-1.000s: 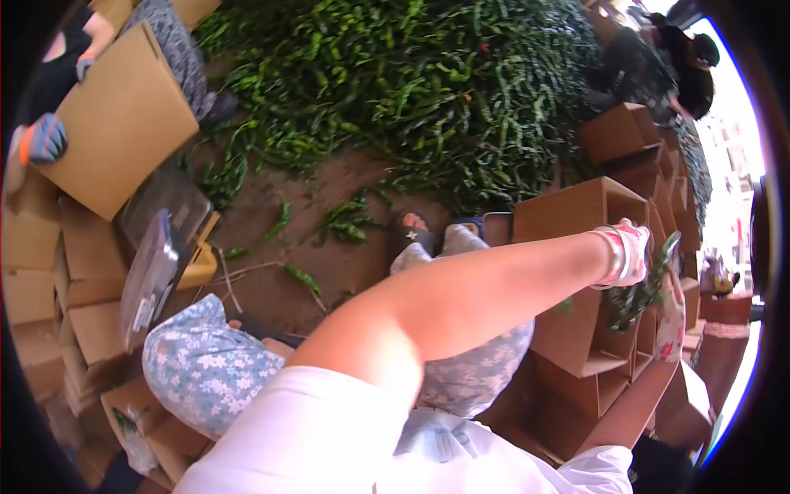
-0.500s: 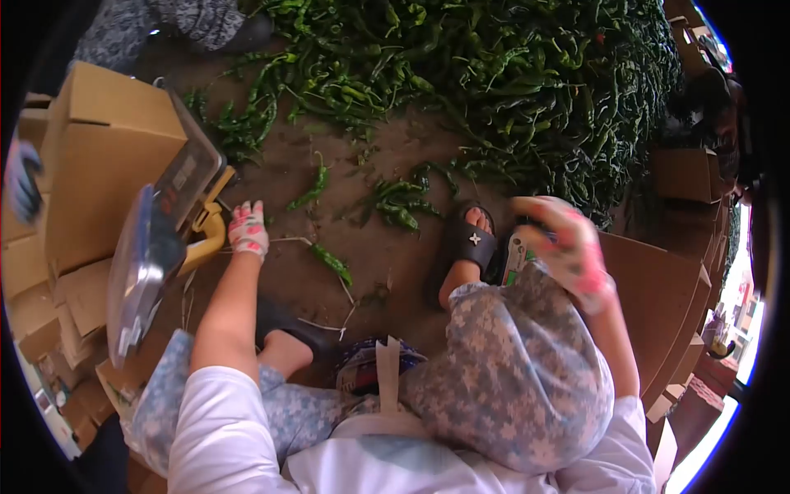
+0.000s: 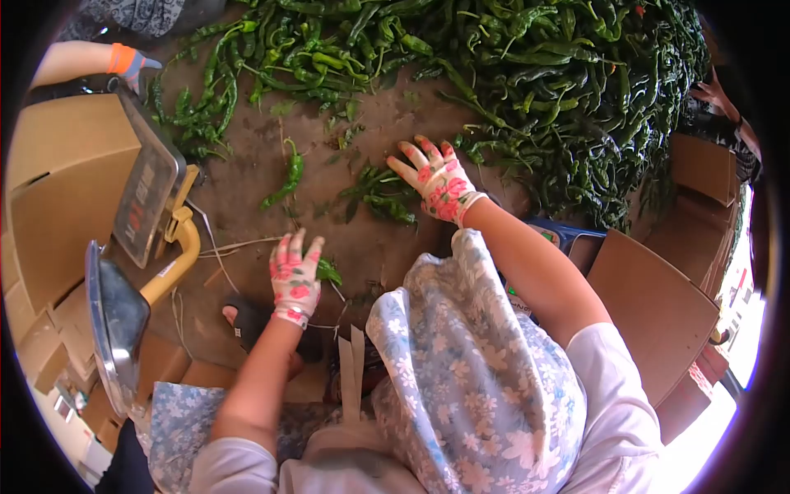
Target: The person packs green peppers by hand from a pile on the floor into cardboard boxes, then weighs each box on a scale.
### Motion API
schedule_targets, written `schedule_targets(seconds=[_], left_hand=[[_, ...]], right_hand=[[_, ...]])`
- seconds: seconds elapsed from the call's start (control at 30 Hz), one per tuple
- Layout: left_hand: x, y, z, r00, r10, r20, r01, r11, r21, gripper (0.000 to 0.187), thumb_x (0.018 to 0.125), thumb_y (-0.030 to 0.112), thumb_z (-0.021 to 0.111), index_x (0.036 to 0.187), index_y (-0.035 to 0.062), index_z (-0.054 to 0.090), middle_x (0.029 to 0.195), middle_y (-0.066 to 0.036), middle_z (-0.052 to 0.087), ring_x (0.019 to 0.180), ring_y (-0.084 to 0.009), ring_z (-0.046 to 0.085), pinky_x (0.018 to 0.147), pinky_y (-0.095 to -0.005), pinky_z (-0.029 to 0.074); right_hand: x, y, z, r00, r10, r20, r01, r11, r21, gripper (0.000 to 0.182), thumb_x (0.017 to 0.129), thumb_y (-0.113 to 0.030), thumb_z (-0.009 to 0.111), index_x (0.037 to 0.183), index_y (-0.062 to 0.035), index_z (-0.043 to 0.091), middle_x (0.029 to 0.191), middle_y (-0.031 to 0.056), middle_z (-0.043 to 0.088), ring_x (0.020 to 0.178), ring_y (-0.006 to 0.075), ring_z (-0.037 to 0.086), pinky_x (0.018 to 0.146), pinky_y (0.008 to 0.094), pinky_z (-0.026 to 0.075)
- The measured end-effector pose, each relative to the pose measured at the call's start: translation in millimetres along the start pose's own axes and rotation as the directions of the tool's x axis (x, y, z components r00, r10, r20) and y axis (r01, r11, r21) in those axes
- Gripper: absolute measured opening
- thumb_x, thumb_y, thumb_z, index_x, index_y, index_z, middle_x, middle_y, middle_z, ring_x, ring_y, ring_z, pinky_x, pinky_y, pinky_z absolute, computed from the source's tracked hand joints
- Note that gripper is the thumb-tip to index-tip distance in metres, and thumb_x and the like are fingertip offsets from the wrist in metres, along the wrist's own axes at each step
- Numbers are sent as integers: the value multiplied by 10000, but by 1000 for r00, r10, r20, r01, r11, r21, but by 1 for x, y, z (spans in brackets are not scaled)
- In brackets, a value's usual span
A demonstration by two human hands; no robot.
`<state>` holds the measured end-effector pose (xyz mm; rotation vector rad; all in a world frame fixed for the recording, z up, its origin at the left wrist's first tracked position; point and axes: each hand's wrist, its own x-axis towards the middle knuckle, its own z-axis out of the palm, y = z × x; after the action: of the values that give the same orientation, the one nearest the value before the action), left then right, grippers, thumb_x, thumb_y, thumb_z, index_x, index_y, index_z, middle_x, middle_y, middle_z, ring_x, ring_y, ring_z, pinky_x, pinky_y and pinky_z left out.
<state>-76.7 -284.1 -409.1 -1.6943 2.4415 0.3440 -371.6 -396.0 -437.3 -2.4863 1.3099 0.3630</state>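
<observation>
White gloves with pink flowers cover both my hands. My left hand (image 3: pixel 296 278) is low over the brown floor, fingers apart, partly hiding a green chili pepper (image 3: pixel 329 270) just to its right. Farther forward, my right hand (image 3: pixel 438 183) reaches out with spread fingers, its fingertips beside a small cluster of green chili peppers (image 3: pixel 387 200). A single long chili pepper (image 3: pixel 290 177) lies on the floor between and ahead of my hands. Beyond them spreads a large heap of green chili peppers (image 3: pixel 535 82).
A scale with a display head (image 3: pixel 148 189) on a yellow post (image 3: pixel 183 255) and a metal pan (image 3: pixel 119 329) stands left, before cardboard boxes (image 3: pixel 70 214). Another person's arm with an orange cuff (image 3: pixel 125 59) reaches in upper left. A cardboard box (image 3: pixel 650 305) is at my right.
My right hand has swung forward and left from beside my knee to the small pepper cluster. My left hand has moved right and back, away from the scale. The other person's arm has come in upper left.
</observation>
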Motion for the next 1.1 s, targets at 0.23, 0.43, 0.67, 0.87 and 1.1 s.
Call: schedule_targets(seconds=[0.23,0.43,0.67,0.87,1.1], left_hand=[[23,-45,7,972,144,187,-107,974,-198,390,659,132,676,1044,138,614,1066,-78,556,993,-305,530,875,-428,426],[104,-25,-9,976,-205,-73,195,973,-124,362,669,111,752,1009,122,627,1423,-125,371,1310,-382,325,1031,-398,363],[97,-7,36,880,-413,-237,205,777,-595,377,730,136,752,1053,41,583,1125,-142,542,981,-273,556,867,-347,461],[93,25,39,896,-245,370,381,-4,-925,239,854,155,682,1056,49,609,934,17,624,846,-80,568,763,-247,460],[100,90,-6,750,-201,631,532,-383,-755,291,839,156,684,1103,73,596,1005,0,613,894,-108,576,775,-272,449]], right_hand=[[0,6,-10,927,47,-373,82,943,322,465,576,-130,729,1012,-118,565,1032,91,521,978,310,531,783,429,477],[-25,-32,-40,994,110,23,-107,860,499,450,682,-258,750,1036,-73,543,1009,138,559,962,324,574,771,422,499],[-27,-65,22,970,11,241,-114,903,415,460,734,-294,734,1075,-59,533,1018,154,599,947,324,618,760,423,516],[-39,-49,37,891,356,282,-365,193,911,318,759,-150,671,1048,-32,611,907,121,664,814,252,637,716,337,485],[-26,-33,28,886,210,413,-337,-321,885,320,774,-66,669,1092,-69,629,822,-36,613,713,63,519,633,235,428]])
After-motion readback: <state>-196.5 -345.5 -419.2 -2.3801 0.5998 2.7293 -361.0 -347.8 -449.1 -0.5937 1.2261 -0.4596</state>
